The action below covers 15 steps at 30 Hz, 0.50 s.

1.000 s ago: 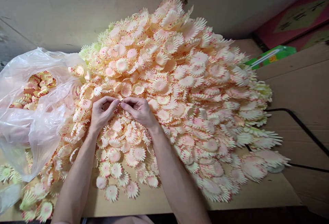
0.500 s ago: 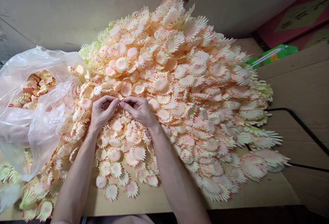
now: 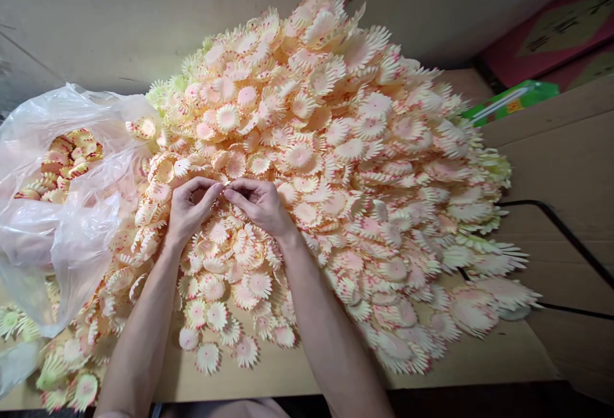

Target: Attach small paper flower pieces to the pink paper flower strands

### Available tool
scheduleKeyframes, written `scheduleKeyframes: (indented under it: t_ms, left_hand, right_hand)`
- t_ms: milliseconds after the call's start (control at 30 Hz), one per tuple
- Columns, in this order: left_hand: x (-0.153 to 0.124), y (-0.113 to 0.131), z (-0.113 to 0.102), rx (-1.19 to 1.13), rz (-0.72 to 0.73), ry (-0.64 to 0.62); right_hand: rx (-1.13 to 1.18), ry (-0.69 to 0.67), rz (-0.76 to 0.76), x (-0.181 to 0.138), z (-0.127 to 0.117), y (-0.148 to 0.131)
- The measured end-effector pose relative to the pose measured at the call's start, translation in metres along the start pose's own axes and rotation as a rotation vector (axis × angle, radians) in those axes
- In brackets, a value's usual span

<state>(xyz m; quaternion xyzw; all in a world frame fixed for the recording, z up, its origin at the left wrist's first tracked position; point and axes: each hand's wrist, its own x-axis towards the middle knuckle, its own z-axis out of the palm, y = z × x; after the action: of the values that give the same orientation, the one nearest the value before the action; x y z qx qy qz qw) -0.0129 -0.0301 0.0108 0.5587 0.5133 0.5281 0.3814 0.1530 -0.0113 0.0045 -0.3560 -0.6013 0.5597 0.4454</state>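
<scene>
Far left: a clear plastic bag [image 3: 84, 245], crumpled, its mouth open; red-edged flowers [image 3: 79, 156] visible inside. Loose pale flowers [image 3: 84, 392] lie below it at the near left corner of the table [image 3: 192, 389].

Left hand [image 3: 194, 210]: over the near left part of the pile, thumb and index finger drawn together in a narrow pinch, remaining fingers curled. Piece [image 3: 226, 184]: tiny, pale, gripped between the fingertips of both hands, mostly hidden by them; too small to identify. Right hand [image 3: 256, 204]: mirrors the left, thumb and index finger in the same tight pinch, tips nearly touching the left's.

Pile [image 3: 355, 149]: cream and pink fringed flowers, heaped against the wall [image 3: 119, 15] behind, highest just right of the hands and spreading toward the right end of the table. Several single flowers lie flat between the forearms, near the table's front edge.

Right of pile: red box [image 3: 503, 54] at the back, green packet [image 3: 530, 93] in front of it, then brown cardboard [image 3: 551, 156]. A black rod [image 3: 568, 232] crosses the cardboard at a slant.
</scene>
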Motion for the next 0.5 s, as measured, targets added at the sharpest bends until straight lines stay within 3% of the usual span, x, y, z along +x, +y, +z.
scheduleKeyframes:
  t_ms: [500]
  left_hand:
    - [0.0004,-0.0006,0.0,-0.009,0.027,-0.01]
  right_hand:
    - [0.014,0.005,-0.014,-0.0004,0.0005,-0.0012]
